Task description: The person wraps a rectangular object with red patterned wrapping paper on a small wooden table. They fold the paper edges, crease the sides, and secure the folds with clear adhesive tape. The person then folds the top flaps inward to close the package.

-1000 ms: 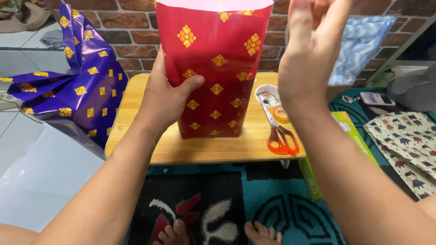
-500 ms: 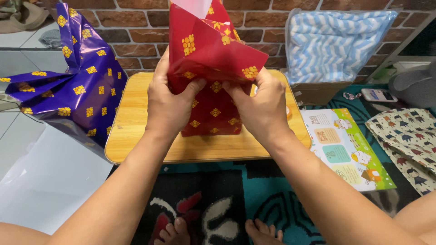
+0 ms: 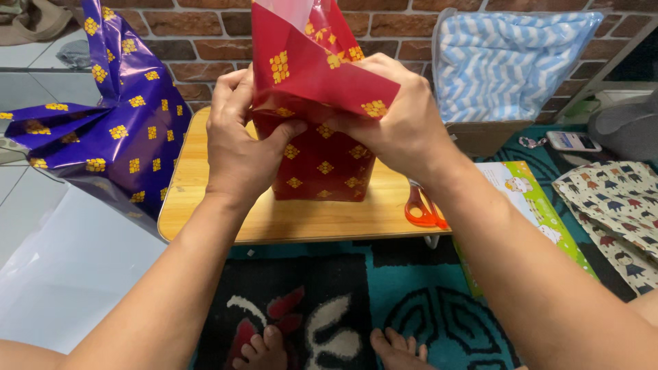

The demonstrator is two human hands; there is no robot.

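The top of the red wrapped parcel (image 3: 319,137) runs past the upper edge. The right hand (image 3: 401,127) hides the blades of the orange-handled scissors (image 3: 421,209), and its fingertips are tucked under a folded paper flap. The purple wrapping sheet (image 3: 110,137) is cut off at the left. The phone (image 3: 571,141) screen is too small to read.

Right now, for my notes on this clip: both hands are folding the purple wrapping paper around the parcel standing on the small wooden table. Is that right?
Not quite. The head view shows the left hand and right hand folding red wrapping paper around the parcel on the wooden table. The purple paper lies untouched to the left.
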